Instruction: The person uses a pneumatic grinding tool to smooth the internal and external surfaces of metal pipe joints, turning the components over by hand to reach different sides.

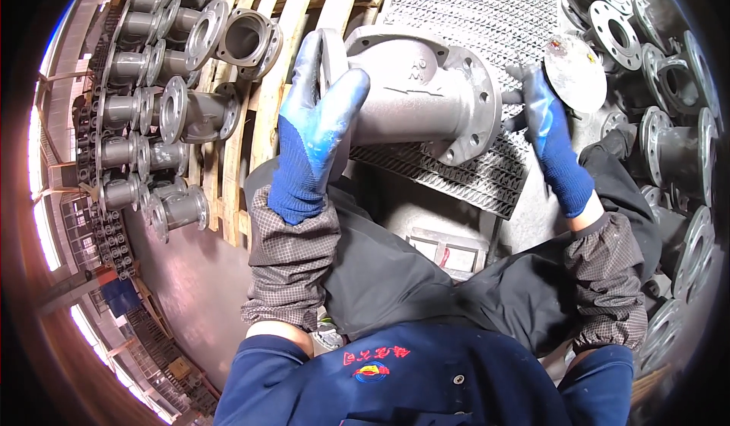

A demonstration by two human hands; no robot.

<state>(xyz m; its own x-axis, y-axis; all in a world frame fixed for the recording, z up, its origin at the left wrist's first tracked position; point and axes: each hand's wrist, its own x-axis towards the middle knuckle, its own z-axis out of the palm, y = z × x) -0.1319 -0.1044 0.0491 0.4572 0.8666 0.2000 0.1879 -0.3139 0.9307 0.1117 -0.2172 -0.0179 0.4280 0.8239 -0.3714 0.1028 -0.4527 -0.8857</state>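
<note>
A large grey cast-metal flanged pipe fitting (414,91) rests on a metal grating (487,15) in front of me. My left hand (315,125), in a blue glove, grips the fitting's left flange. In its own blue glove, my right hand (549,133) holds a power grinder with a round disc (576,72) just right of the fitting's right flange. The disc is beside the flange, and contact cannot be made out.
Rows of grey flanged fittings (163,106) lie on a wooden pallet (285,15) to the left. More flanged castings (669,144) are heaped on the right. A grey machine base (449,232) stands under the grating.
</note>
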